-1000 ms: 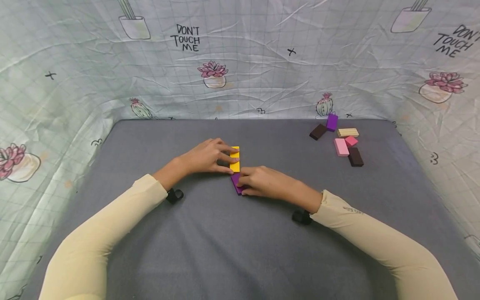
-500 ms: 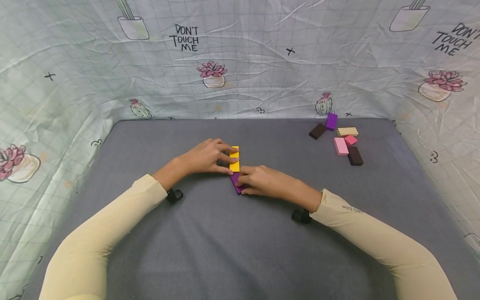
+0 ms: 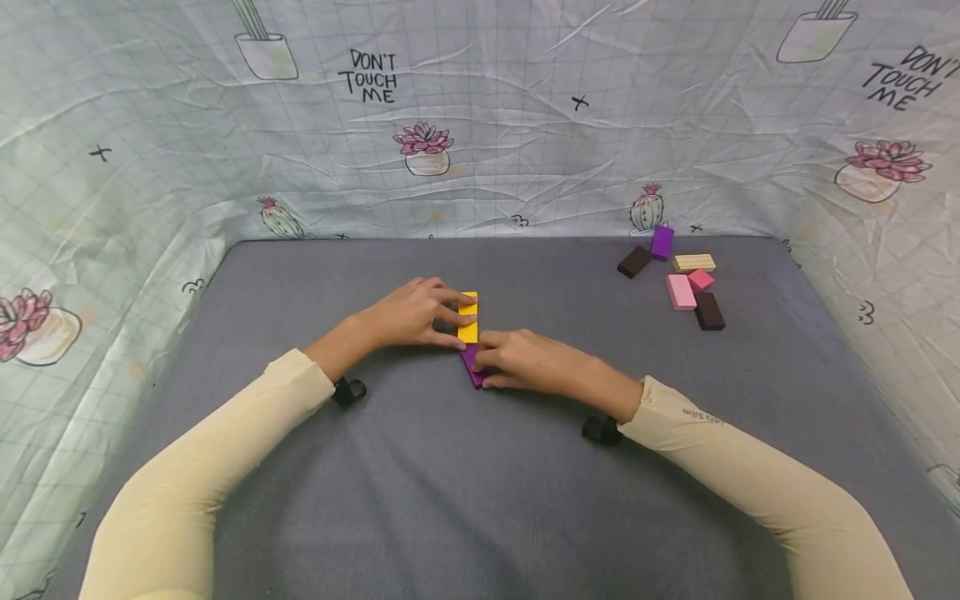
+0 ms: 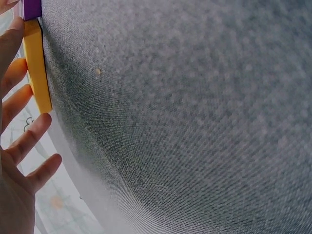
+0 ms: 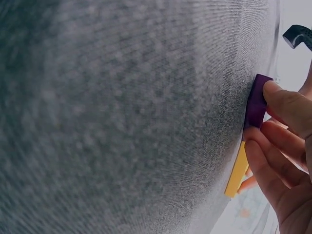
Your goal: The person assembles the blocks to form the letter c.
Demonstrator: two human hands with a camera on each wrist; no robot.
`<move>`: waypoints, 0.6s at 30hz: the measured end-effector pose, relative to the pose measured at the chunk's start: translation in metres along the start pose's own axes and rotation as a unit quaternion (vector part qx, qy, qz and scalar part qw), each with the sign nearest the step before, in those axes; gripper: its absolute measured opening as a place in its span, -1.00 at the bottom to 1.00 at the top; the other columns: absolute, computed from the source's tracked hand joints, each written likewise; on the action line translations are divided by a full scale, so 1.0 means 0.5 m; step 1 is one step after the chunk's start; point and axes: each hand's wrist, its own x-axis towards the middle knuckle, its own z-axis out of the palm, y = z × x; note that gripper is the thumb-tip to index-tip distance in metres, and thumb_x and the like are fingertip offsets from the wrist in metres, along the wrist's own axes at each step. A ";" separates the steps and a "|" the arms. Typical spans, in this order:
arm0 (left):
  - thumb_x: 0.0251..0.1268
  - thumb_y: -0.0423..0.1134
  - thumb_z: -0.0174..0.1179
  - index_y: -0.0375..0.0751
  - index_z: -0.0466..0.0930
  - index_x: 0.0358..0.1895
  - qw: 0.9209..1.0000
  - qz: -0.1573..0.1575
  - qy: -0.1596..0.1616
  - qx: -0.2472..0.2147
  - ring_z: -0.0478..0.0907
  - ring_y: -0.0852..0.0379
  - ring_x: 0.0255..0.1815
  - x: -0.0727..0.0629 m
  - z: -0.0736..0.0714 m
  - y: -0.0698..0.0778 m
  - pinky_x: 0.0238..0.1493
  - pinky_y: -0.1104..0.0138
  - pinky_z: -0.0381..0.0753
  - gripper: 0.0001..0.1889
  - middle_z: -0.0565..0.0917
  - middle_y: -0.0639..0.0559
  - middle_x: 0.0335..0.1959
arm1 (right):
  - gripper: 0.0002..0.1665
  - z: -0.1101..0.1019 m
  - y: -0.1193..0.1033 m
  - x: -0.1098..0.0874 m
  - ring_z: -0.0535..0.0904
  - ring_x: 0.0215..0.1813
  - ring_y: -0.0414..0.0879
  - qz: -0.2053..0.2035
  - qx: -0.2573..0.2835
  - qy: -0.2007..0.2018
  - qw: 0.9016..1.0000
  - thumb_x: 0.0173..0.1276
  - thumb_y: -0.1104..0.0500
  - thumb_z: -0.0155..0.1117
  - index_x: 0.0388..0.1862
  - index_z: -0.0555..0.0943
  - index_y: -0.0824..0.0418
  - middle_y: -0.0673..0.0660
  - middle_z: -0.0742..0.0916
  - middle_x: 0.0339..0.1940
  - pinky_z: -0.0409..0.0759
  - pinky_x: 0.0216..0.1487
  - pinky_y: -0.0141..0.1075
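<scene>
Near the middle of the grey cloth surface, a yellow block (image 3: 468,332) lies lengthwise away from me, its near end against a purple block (image 3: 472,360). My left hand (image 3: 416,313) rests its fingers, spread and nearly straight, on the yellow block (image 4: 37,63), with the thumb by the joint between the two. The purple block (image 5: 257,103) is pinched by my right hand (image 3: 528,363), thumb at its near end and fingertips by the end that meets the yellow one. It sits slightly angled to the yellow block, and the right fingers hide part of its top.
At the back right lie loose blocks: a purple block (image 3: 662,243), a dark brown block (image 3: 634,262), a ribbed beige block (image 3: 693,263), a small coral block (image 3: 701,280), a pink block (image 3: 681,292) and another dark brown block (image 3: 709,311). A printed curtain (image 3: 510,125) surrounds the surface.
My right hand has nudged the purple block very slightly, bringing its far end snug against the yellow block. The left hand stays in place.
</scene>
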 end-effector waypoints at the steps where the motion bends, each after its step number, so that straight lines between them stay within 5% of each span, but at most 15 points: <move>1: 0.31 0.28 0.26 0.14 0.66 0.26 1.000 -0.001 0.000 0.001 0.44 -0.05 0.24 0.000 0.000 0.000 0.24 -0.04 0.42 -0.46 0.52 0.07 0.42 | -0.78 0.000 0.000 0.000 0.58 -0.29 -0.21 0.001 0.004 0.000 1.000 0.38 0.10 0.44 -0.09 0.75 0.20 0.06 0.64 -0.20 0.62 -0.24 -0.40; 18: 0.26 0.35 0.26 0.16 0.63 0.29 1.000 -0.009 -0.002 0.016 0.44 -0.03 0.19 -0.002 -0.001 0.006 0.23 -0.07 0.38 -0.39 0.49 0.11 0.44 | -0.77 0.003 0.008 -0.003 0.61 -0.22 -0.19 0.002 0.027 -0.001 1.000 0.39 0.09 0.43 -0.08 0.72 0.19 0.07 0.65 -0.12 0.65 -0.15 -0.37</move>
